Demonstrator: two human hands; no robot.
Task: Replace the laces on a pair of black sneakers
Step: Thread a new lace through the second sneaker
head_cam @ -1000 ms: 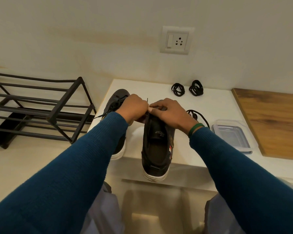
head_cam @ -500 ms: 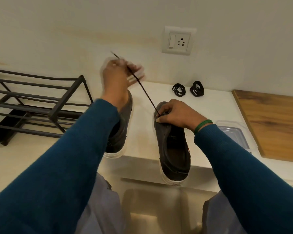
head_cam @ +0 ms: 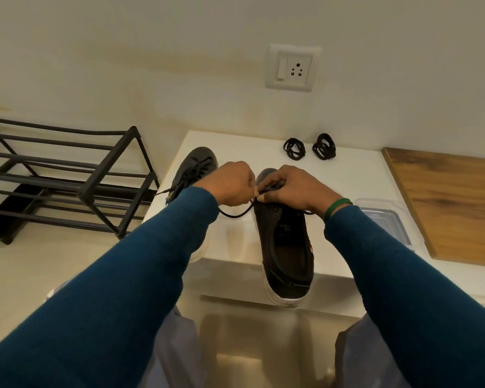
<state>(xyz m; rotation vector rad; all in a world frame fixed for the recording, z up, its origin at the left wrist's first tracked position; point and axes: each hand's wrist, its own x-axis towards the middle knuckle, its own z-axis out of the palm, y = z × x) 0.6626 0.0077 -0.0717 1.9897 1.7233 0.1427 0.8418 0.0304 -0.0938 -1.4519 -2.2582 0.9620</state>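
Two black sneakers stand on a white table [head_cam: 347, 186]. The right sneaker [head_cam: 287, 247] lies heel toward me, its heel hanging over the table's front edge. The left sneaker [head_cam: 192, 169] is partly hidden behind my left arm and still shows laces. My left hand [head_cam: 233, 183] and my right hand [head_cam: 294, 186] meet over the right sneaker's front. Both pinch a black lace [head_cam: 235, 214], which sags in a loop below my left hand. Two coiled black laces [head_cam: 294, 148] [head_cam: 324, 147] lie at the table's back.
A black metal shoe rack [head_cam: 67, 180] stands on the floor to the left. A clear plastic container [head_cam: 384, 217] sits right of my right wrist, beside a wooden board [head_cam: 454, 203]. A wall socket [head_cam: 291, 67] is above the table.
My left hand rose high, pulling the lace taut out of the shoe, then came back down to meet my right hand. The lace now hangs slack.
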